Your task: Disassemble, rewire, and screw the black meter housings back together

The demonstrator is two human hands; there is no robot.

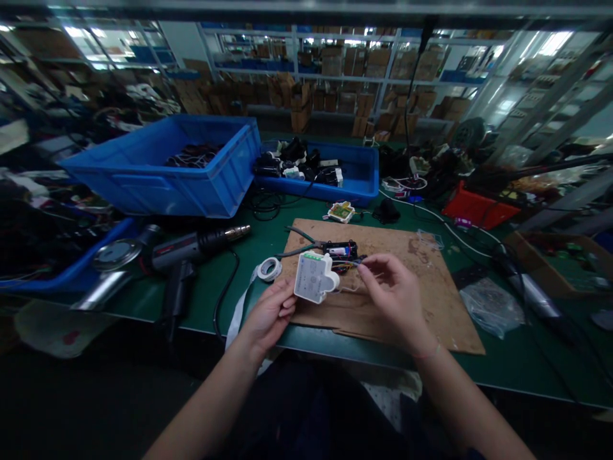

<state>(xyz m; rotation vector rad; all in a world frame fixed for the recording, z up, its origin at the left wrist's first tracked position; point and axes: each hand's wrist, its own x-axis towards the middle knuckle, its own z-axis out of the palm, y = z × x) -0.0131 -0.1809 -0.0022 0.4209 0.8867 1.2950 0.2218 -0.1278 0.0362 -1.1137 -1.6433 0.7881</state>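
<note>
My left hand (274, 312) is closed on the left edge of a white plastic module (313, 278), which has a printed label and a green terminal strip on top. It is held up above a brown board (383, 313). Thin coloured wires (348, 264) run from the module's right side to my right hand (393, 292), whose thumb and forefinger pinch their ends. Just behind the module, a black holder (340, 249) with a light cylindrical piece in it lies on the board. Pliers (306, 244) with dark handles lie beside it.
Left of the board are a roll of white tape (269, 269) and a heat gun (186, 252). Behind stand a deep blue crate (177, 185) and a shallow blue tray (366, 172) of parts. An open circuit-board housing (341, 212) lies behind the board. A plastic bag (493, 306) lies right.
</note>
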